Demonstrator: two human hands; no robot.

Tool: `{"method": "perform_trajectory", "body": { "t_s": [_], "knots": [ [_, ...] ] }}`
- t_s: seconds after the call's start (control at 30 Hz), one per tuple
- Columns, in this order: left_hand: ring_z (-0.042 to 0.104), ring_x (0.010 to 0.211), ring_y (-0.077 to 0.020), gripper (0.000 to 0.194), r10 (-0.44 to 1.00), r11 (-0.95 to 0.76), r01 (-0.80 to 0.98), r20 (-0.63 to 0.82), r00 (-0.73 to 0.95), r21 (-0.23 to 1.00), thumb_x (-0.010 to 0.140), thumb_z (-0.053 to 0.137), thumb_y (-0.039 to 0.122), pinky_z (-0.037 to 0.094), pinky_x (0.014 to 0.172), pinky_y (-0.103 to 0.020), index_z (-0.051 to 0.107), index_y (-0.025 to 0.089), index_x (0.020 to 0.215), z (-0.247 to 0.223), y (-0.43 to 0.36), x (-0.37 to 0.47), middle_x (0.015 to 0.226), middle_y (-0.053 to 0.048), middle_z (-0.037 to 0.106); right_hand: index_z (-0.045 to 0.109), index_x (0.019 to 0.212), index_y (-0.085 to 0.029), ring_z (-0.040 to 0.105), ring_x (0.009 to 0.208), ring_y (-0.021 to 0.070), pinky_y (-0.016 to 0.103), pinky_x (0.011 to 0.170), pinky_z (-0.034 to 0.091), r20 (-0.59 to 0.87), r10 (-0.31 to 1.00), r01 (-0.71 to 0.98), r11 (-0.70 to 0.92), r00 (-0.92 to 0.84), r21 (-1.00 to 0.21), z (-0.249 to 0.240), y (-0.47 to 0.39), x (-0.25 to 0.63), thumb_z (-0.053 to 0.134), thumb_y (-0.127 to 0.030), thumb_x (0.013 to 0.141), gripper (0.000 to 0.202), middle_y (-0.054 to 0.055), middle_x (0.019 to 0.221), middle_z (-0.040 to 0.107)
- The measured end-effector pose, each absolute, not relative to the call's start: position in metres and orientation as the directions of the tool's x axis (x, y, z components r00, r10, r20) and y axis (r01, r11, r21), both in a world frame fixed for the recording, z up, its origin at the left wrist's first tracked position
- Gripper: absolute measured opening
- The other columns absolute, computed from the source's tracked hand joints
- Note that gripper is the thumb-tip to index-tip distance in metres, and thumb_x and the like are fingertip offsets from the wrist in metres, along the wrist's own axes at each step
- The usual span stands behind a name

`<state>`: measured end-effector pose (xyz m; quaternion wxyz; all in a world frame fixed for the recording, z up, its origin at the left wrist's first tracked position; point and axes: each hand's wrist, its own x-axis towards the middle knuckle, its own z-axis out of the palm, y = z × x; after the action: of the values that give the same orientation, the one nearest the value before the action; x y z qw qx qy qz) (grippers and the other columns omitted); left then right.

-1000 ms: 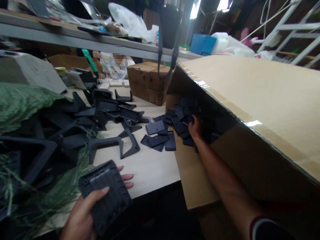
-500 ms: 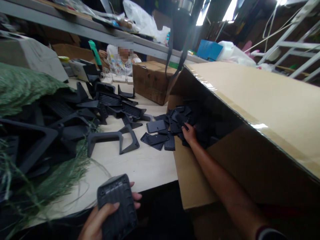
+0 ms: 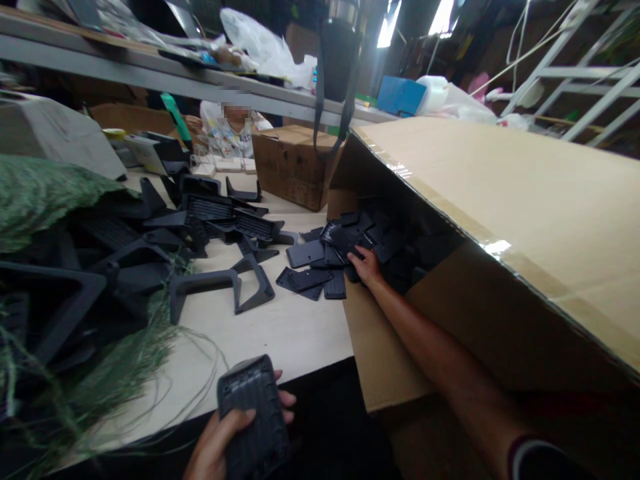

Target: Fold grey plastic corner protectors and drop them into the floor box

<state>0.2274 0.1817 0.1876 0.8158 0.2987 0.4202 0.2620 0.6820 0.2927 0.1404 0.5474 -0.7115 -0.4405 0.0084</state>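
Note:
My left hand (image 3: 220, 433) is wrapped round a black plastic housing (image 3: 255, 407) with a ribbed face and rounded corners, held low in front of the table edge. At the mouth of a large cardboard box (image 3: 385, 373) lying on its side, my right hand (image 3: 367, 265) grips the near edge of a flat black plastic plate (image 3: 345, 239). Beneath and around that plate is a heap of similar plates, spilling from the box onto the table. A loose plate (image 3: 306, 254) lies just left of the heap. Shadow hides the back of the box.
Black plastic frames (image 3: 203, 283) and ribbed brackets are piled on the table's left, partly under a green woven sack (image 3: 55, 193) with frayed strands. A smaller cardboard box (image 3: 295, 167) stands behind. A person (image 3: 233, 133) sits across the table beneath a shelf (image 3: 150, 73).
My right hand has shifted slightly left, and a flat plate now shows tilted in its grip. The housing in my left hand appears a little further right and lower.

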Motion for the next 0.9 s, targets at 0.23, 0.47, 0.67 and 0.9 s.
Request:
{"method": "perform_trajectory", "body": {
  "t_s": [0.23, 0.47, 0.67, 0.9],
  "knots": [
    [0.076, 0.103, -0.0403, 0.073, 0.642, 0.686, -0.118, -0.521, 0.562, 0.718, 0.077, 0.081, 0.044, 0.064, 0.080, -0.046, 0.063, 0.012, 0.140, 0.178, 0.181, 0.247, 0.122, -0.022, 0.078, 0.081, 0.112, -0.022, 0.072, 0.123, 0.0298, 0.058, 0.134, 0.019, 0.450, 0.679, 0.601, 0.015, 0.581, -0.799, 0.139, 0.287, 0.653, 0.074, -0.028, 0.087, 0.027, 0.006, 0.117, 0.082],
    [0.076, 0.103, -0.0382, 0.068, 0.637, 0.680, -0.115, -0.505, 0.583, 0.725, 0.083, 0.076, 0.043, 0.063, 0.085, -0.045, 0.062, 0.013, 0.142, 0.172, 0.178, 0.254, 0.122, -0.021, 0.078, 0.082, 0.111, -0.021, 0.075, 0.117, 0.0294, 0.060, 0.134, 0.014, 0.439, 0.746, 0.604, 0.061, 0.501, -0.794, 0.131, 0.286, 0.629, 0.070, -0.026, 0.090, 0.025, 0.007, 0.115, 0.083],
    [0.076, 0.104, -0.0384, 0.069, 0.653, 0.677, -0.114, -0.521, 0.550, 0.727, 0.082, 0.077, 0.042, 0.064, 0.083, -0.045, 0.061, 0.011, 0.142, 0.171, 0.177, 0.252, 0.123, -0.022, 0.078, 0.082, 0.117, -0.024, 0.076, 0.110, 0.0256, 0.048, 0.121, 0.044, 0.429, 0.827, 0.608, 0.138, 0.364, -0.782, 0.120, 0.295, 0.585, 0.069, -0.030, 0.093, 0.028, 0.002, 0.116, 0.083],
    [0.077, 0.104, -0.0399, 0.087, 0.731, 0.639, -0.123, -0.549, 0.405, 0.759, 0.074, 0.083, 0.045, 0.066, 0.080, -0.043, 0.054, 0.009, 0.148, 0.173, 0.178, 0.229, 0.123, -0.023, 0.078, 0.082, 0.115, -0.023, 0.075, 0.111, 0.0248, 0.049, 0.125, 0.034, 0.488, 0.820, 0.650, 0.200, 0.298, -0.734, 0.134, 0.294, 0.565, 0.066, -0.020, 0.094, 0.026, 0.006, 0.116, 0.082]
  ]
}}
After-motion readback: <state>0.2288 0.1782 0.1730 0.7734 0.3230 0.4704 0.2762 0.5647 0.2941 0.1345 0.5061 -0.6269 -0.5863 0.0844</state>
